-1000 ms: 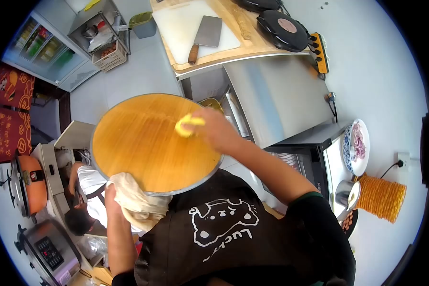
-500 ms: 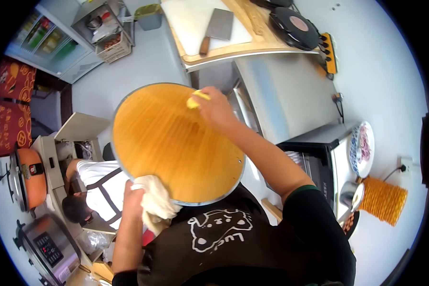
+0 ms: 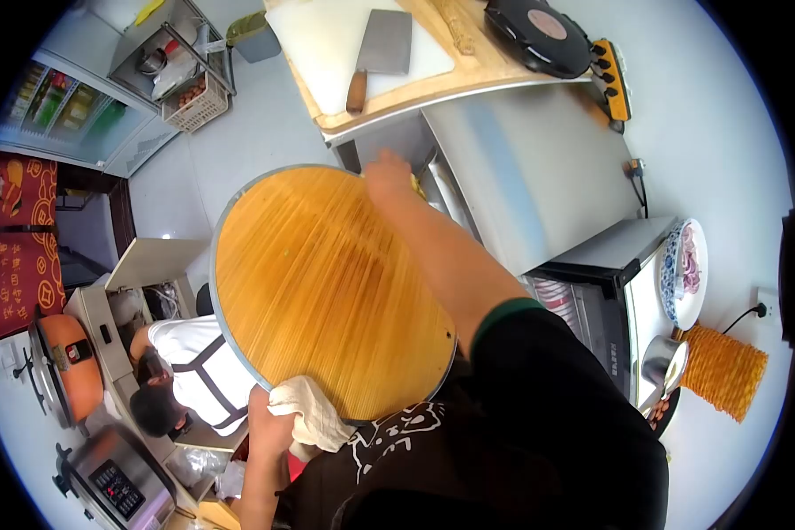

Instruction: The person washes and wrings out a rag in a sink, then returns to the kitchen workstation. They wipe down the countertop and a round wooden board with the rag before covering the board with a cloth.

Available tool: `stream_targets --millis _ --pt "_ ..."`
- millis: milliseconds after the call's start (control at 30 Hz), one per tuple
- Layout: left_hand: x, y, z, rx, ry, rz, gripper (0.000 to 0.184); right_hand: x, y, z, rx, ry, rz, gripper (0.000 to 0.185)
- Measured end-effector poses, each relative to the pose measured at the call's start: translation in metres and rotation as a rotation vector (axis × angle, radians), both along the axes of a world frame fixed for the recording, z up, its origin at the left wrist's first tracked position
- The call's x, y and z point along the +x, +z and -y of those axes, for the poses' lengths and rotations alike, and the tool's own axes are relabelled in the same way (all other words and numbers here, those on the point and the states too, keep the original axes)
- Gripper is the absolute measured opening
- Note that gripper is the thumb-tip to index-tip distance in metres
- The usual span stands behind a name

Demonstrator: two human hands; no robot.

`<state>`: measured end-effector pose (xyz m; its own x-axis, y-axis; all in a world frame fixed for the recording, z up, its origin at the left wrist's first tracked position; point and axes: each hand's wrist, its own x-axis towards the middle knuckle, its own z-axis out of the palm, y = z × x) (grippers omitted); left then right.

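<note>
A large round wooden board with a grey metal rim is held tilted in front of my apron. At its lower left edge, my left hand is closed on a cream cloth that hangs over the rim. My right hand is at the board's upper right edge, with its fingers largely hidden. A bit of yellow shows just beside the right wrist; whether the hand holds it is unclear.
A cleaver lies on a white cutting board ahead. A steel surface stands at the right. A person in white bends by an open cabinet door at the left. A rice cooker sits lower left.
My right hand has moved from the board's face to its upper edge, and the yellow cloth is now mostly out of sight. The board has turned and tilted more steeply, with my left hand lower.
</note>
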<state>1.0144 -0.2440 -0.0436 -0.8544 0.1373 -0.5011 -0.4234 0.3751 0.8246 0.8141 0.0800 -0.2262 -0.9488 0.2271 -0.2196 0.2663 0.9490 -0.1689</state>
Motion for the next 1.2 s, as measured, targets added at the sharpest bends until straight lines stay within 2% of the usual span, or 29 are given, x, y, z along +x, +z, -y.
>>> stream_targets --millis 33,67,133,200,233,300,333,367,433,467,533,600,667,767,867,933,967,1000,1067,1167,1200 --pt "-0.001 0.003 -0.002 0.015 0.049 0.019 0.022 0.005 -0.012 -0.008 0.002 -0.039 -0.052 0.027" --pt "-0.004 0.004 -0.004 0.029 0.097 0.038 0.022 0.01 0.008 -0.005 -0.392 -0.144 -0.188 0.027" --pt "-0.014 0.003 -0.005 0.124 0.087 0.074 0.02 0.026 0.053 0.014 -1.076 -0.318 -0.24 0.028" --pt "-0.016 0.001 -0.005 0.154 0.082 0.051 0.019 0.033 0.061 0.046 -0.972 0.044 -0.454 0.032" --pt "-0.012 -0.01 0.014 0.051 -0.029 -0.043 0.024 0.037 0.033 0.049 -0.527 0.454 -0.692 0.036" --pt "-0.001 -0.017 0.039 0.225 0.353 0.159 0.031 0.028 -0.054 0.035 -0.444 0.18 -0.372 0.041" --pt "-0.003 -0.01 0.042 0.135 0.318 0.126 0.032 0.021 -0.074 0.02 -0.402 0.047 -0.226 0.043" --pt "-0.005 -0.004 0.045 0.042 0.285 0.095 0.034 0.028 -0.051 0.002 -0.35 0.055 -0.206 0.043" --pt "-0.006 -0.002 0.056 0.031 0.343 0.057 0.035 0.062 -0.007 -0.039 -0.251 0.096 -0.137 0.044" --pt "-0.006 -0.003 0.063 0.072 0.404 0.048 0.035 0.078 -0.005 -0.053 -0.342 0.057 -0.377 0.041" --pt "-0.009 -0.008 0.073 0.143 0.493 0.032 0.035 0.114 0.039 -0.081 -0.308 -0.087 -0.511 0.042" --pt "-0.012 -0.012 0.081 0.18 0.548 0.018 0.036 0.174 0.055 -0.108 -0.431 -0.281 -0.645 0.044" --pt "-0.015 -0.018 0.083 0.208 0.579 0.019 0.036 0.236 0.038 -0.124 -0.216 -0.309 -0.619 0.043" --pt "-0.019 -0.023 0.08 0.223 0.607 0.026 0.037 0.266 0.024 -0.115 -0.031 -0.187 -0.605 0.044" --pt "-0.017 -0.019 0.073 0.21 0.629 0.03 0.037 0.209 0.014 -0.105 -0.02 -0.227 -0.386 0.044" --pt "-0.014 -0.017 0.067 0.208 0.647 0.025 0.038 0.154 -0.01 -0.104 -0.016 -0.114 -0.597 0.043" --pt "-0.012 -0.015 0.064 0.201 0.657 0.028 0.038 0.121 -0.016 -0.103 -0.034 -0.062 -0.604 0.043" --pt "-0.008 -0.016 0.064 0.207 0.682 0.04 0.039 0.089 -0.018 -0.107 -0.048 -0.004 -0.614 0.044" --pt "-0.002 -0.017 0.065 0.22 0.736 0.059 0.043 0.037 -0.002 -0.117 -0.099 0.262 -0.753 0.035" --pt "0.005 -0.021 0.069 0.199 0.724 0.128 0.049 -0.016 0.008 -0.137 0.086 0.544 -0.37 0.021" --pt "0.01 -0.023 0.068 0.213 0.747 0.095 0.05 -0.019 0.002 -0.138 0.22 0.616 -0.299 0.018"
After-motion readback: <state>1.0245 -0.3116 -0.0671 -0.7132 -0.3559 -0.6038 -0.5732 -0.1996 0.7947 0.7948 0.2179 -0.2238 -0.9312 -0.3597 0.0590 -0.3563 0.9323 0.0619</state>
